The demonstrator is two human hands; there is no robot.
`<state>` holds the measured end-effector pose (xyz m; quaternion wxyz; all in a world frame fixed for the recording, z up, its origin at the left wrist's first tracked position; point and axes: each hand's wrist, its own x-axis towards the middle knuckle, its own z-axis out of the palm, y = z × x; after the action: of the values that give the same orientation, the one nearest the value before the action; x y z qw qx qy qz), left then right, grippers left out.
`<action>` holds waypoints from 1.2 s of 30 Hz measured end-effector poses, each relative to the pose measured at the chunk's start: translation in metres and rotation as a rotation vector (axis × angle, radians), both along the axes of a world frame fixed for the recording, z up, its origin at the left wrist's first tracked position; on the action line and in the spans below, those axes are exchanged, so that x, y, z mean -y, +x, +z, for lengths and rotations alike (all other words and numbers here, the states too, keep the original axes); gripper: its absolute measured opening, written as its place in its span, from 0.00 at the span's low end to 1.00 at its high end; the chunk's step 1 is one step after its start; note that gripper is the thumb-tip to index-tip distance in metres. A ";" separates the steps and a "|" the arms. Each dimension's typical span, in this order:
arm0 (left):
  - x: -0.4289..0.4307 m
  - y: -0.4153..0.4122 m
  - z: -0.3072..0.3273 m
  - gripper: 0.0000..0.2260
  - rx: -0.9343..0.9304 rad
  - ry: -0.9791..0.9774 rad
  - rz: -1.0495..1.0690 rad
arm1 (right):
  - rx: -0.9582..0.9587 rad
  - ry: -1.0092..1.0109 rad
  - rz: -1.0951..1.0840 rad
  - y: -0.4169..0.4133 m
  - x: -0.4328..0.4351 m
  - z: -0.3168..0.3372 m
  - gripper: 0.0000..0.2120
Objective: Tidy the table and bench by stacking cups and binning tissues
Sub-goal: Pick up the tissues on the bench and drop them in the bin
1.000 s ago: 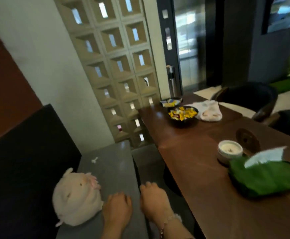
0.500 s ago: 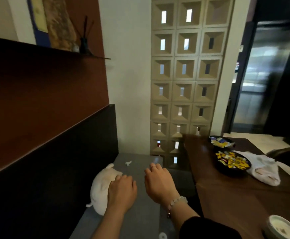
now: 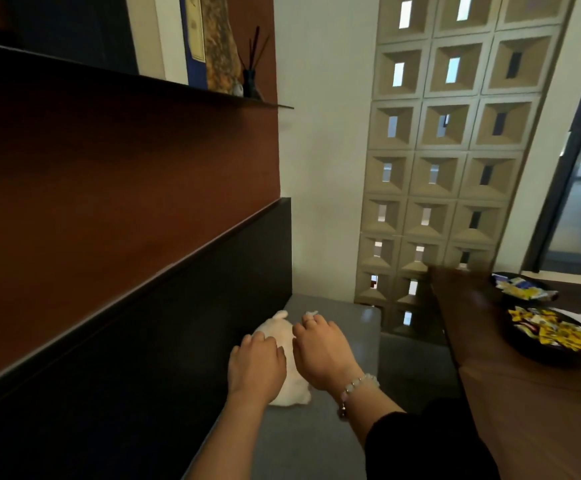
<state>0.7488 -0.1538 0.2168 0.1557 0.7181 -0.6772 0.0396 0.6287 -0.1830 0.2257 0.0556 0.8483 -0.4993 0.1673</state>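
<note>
bracelet — pale beads, small dark charm, right wrist | sleeve — black, right forearm | left forearm bare

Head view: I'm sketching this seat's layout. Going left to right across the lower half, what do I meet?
Dark backrest → left hand → right hand → black bowl of sweets.
</note>
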 end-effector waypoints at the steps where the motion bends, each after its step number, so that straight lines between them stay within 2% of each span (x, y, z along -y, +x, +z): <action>1: 0.001 0.004 0.004 0.15 0.005 -0.015 -0.004 | 0.005 -0.010 -0.004 0.002 0.001 0.002 0.15; 14: 0.048 0.027 0.006 0.13 0.035 -0.051 0.088 | 0.008 -0.089 0.054 0.024 0.062 0.004 0.13; 18: 0.087 0.023 0.004 0.15 0.046 0.011 0.124 | -0.025 -0.054 0.070 0.018 0.104 -0.010 0.13; 23: 0.145 0.000 0.002 0.15 0.020 0.129 0.064 | -0.068 0.046 0.119 0.000 0.163 -0.025 0.13; 36: 0.262 -0.043 0.006 0.16 0.065 0.195 0.149 | -0.090 0.149 0.194 -0.035 0.298 -0.021 0.13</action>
<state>0.7054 -0.4162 0.2231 0.0597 0.7766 -0.6271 0.0082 0.5932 -0.4808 0.2050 -0.0016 0.9010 -0.4231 0.0960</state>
